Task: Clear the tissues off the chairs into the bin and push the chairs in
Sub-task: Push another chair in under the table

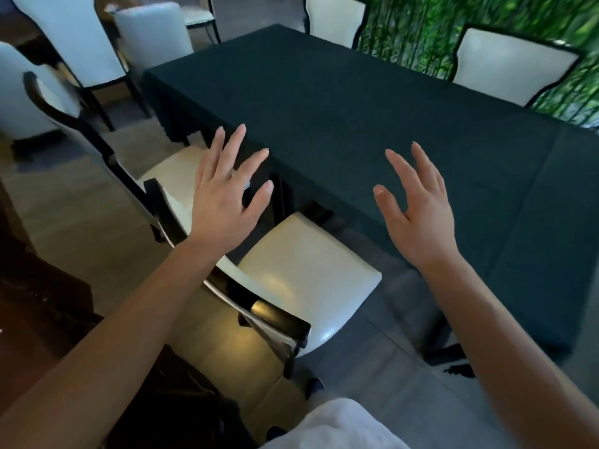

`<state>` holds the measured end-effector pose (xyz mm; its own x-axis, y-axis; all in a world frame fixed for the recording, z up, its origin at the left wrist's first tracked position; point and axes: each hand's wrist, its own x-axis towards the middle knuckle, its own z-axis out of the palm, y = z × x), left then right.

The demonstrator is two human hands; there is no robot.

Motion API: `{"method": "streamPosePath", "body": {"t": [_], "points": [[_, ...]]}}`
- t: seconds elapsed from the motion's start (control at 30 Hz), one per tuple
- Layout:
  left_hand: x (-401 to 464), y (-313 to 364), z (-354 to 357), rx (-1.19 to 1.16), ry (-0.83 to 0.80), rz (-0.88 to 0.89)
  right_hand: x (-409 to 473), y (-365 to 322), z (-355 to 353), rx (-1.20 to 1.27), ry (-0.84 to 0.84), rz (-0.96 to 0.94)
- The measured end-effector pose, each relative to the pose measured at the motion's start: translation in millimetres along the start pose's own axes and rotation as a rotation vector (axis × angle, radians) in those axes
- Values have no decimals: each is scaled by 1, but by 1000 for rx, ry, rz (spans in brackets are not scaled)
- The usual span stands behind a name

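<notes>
A white-seated chair (308, 273) with a dark frame stands just below me, its seat bare and partly pulled out from the table. A second chair (175, 176) of the same kind stands to its left, its seat partly hidden by my left hand. My left hand (227, 192) hovers above the near chair's backrest with fingers spread and holds nothing. My right hand (418, 209) is raised over the table's edge, fingers straight, also holding nothing. No tissue and no bin show in this view.
A long table under a dark green cloth (356, 108) runs from near right to far left. White-backed chairs (512, 66) stand along its far side and at the far left. A dark wooden cabinet (39, 286) stands at my left.
</notes>
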<state>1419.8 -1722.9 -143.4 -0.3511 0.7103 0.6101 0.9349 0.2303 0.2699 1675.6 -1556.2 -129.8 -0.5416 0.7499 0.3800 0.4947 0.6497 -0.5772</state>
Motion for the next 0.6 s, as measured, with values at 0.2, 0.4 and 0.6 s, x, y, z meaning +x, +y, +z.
{"method": "streamPosePath", "body": {"t": [0.2, 0.4, 0.6], "points": [[44, -11, 29, -6, -86, 10, 31, 14, 3, -17, 60, 50], [80, -16, 46, -5, -159, 19, 54, 34, 14, 11, 68, 118], [120, 0, 86, -68, -191, 140, 53, 51, 5, -1, 143, 203]]}}
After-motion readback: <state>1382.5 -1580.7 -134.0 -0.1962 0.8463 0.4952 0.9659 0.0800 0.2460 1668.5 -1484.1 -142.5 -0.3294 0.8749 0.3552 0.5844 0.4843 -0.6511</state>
